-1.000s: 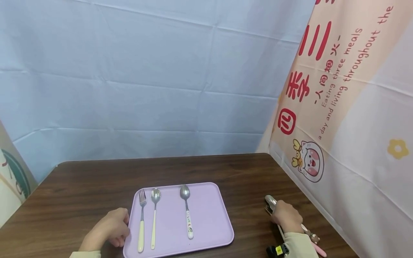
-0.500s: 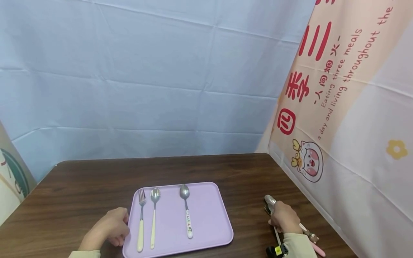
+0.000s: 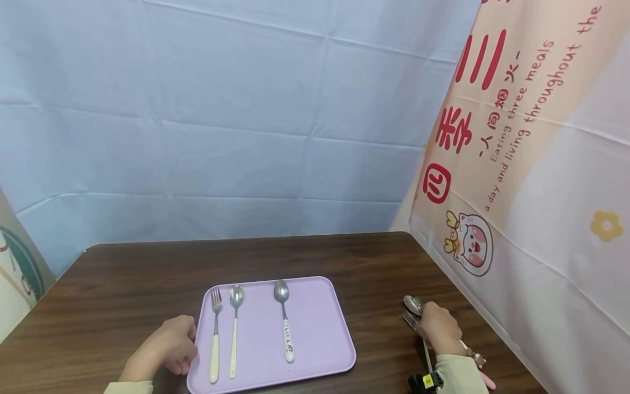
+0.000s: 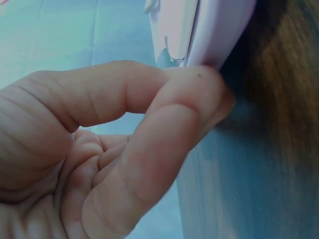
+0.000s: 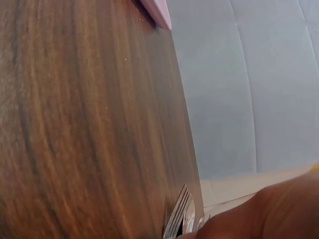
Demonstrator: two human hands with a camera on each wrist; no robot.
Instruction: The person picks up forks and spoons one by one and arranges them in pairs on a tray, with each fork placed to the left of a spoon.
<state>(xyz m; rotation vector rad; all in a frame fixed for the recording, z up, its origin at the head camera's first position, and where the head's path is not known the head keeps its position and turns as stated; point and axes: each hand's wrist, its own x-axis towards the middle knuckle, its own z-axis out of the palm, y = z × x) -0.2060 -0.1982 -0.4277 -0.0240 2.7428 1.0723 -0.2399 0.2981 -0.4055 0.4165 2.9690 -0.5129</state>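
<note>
My left hand (image 3: 169, 346) pinches the left rim of a lilac tray (image 3: 320, 334); thumb and forefinger meet at that rim in the left wrist view. On the tray lie a fork (image 3: 215, 339) with a cream handle, a cream-handled spoon (image 3: 234, 334) and a spoon with a patterned white handle (image 3: 286, 323). Right of the tray, my right hand (image 3: 439, 327) is over a small pile of cutlery, its fingers curled at the neck of a fork (image 3: 409, 320). A spoon (image 3: 412, 304) shows its bowl beside that fork. The right fingertips are mostly hidden.
Behind the right hand, a brown animal-shaped ornament (image 3: 476, 358) and a pink handle (image 3: 487, 381) stick out from the pile. The dark wooden table (image 3: 374, 284) meets a blue cloth (image 3: 236, 137) at the back and a printed cloth (image 3: 556, 246) on the right.
At the pile, the right hand shifts slightly; the spoon bowl turns and the fork's tines show more plainly. The left hand, the tray and its cutlery stay in place.
</note>
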